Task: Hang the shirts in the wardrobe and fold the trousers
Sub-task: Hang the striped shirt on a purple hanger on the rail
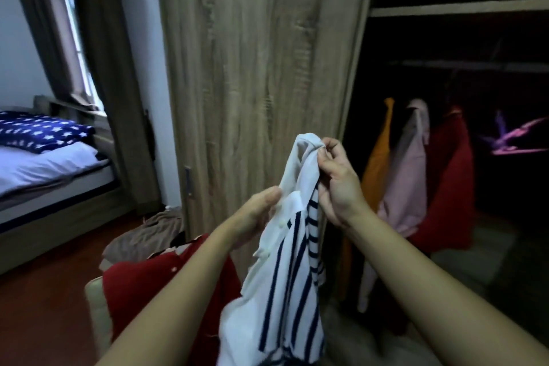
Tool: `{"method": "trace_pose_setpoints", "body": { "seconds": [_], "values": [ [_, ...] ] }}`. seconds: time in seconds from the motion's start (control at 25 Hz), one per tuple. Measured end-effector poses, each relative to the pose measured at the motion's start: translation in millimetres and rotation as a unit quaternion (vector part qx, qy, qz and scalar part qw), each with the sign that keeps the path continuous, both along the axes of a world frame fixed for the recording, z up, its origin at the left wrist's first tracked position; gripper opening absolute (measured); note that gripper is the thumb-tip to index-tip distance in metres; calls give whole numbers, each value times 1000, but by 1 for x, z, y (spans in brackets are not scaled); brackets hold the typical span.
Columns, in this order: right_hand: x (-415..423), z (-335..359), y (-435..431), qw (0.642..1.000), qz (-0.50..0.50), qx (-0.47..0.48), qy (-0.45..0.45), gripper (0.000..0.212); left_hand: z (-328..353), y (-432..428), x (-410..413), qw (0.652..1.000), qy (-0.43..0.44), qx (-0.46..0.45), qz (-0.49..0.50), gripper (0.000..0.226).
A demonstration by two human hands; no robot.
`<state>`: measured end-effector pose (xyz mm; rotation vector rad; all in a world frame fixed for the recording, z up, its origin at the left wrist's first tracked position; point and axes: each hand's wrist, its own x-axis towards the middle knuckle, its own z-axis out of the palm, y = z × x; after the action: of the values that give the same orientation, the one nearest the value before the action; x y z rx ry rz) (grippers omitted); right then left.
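Partly cropped striped shirt (285,291), right hand (338,184) pinching, left hand (255,217) blurred

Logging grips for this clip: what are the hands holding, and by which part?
Both hold the striped shirt: right hand pinches its white collar at the top, left hand grips the fabric just below.

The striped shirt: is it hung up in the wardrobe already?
No, it is out. The striped shirt is held bunched by the right hand and left hand, in front of the wardrobe door.

The striped shirt (285,291) runs off the bottom edge (hem unseen).
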<state>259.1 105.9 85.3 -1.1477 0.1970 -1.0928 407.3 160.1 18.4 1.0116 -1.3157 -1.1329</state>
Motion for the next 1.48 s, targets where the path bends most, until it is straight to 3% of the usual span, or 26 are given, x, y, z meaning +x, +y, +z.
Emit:
{"method": "trace_pose_setpoints", "body": {
  "seconds": [0.12, 0.2, 0.28, 0.32, 0.36, 0.44, 0.56, 0.68, 0.76, 0.88, 0.96, 1.04, 1.12, 1.24, 1.28, 1.32, 1.36, 1.44, 1.48],
  "values": [
    [-34, 1, -8, 997, -64, -38, 22, 15, -8, -20, -36, 988, -103, -54, 101, 27],
    [-59, -3, -20, 987, -124, -72, 73, 12, -5, -41, -43, 960, -118, -109, 229, 11],
    [-80, -10, -28, 961, -213, -106, 139, 20, 11, -56, -44, 933, -110, -152, 305, 14],
    [-90, -13, -29, 929, -286, -141, 187, 21, 25, -60, -48, 932, -115, -165, 303, 18],
    [-99, -12, -29, 875, -366, -184, 256, 25, 40, -63, -55, 935, -135, -177, 276, 21],
    [-111, -7, -28, 761, -430, -296, 385, 53, 65, -66, -76, 931, -229, -197, 206, 21],
    [-122, 1, -34, 712, -326, -403, 473, 69, 77, -69, -113, 904, -311, -227, 187, 7],
    [-136, 5, -40, 674, -366, -445, 463, 46, 71, -73, -117, 882, -312, -259, 238, 9],
    [-143, 16, -40, 684, -390, -442, 429, 33, 56, -75, -107, 867, -367, -265, 210, 9],
    [-160, 32, -49, 740, -438, -359, 363, 16, 0, -74, -85, 857, -459, -164, 169, 19],
    [-180, 36, -60, 729, -476, -335, 359, 12, -30, -73, -70, 867, -445, -97, 202, 13],
    [-200, 35, -68, 653, -489, -390, 427, 15, -24, -75, -65, 874, -393, -88, 273, 7],
    [-215, 28, -67, 569, -416, -469, 533, 18, 8, -75, -69, 871, -350, -134, 318, 14],
    [-229, 3, -59, 408, -290, -497, 709, 23, 64, -66, -84, 861, -347, -206, 308, 12],
    [-230, -8, -60, 381, -285, -486, 734, 29, 78, -61, -90, 851, -362, -234, 301, 11],
    [-230, -17, -60, 382, -299, -465, 741, 35, 90, -58, -98, 834, -382, -261, 299, 9],
    [-228, -23, -61, 423, -332, -428, 726, 37, 100, -56, -106, 811, -406, -290, 306, 9],
    [-219, -29, -64, 567, -424, -319, 630, 35, 109, -55, -118, 750, -456, -345, 333, 14],
    [-217, -28, -68, 618, -461, -270, 577, 31, 106, -57, -119, 724, -482, -359, 337, 16]
  ]
}}
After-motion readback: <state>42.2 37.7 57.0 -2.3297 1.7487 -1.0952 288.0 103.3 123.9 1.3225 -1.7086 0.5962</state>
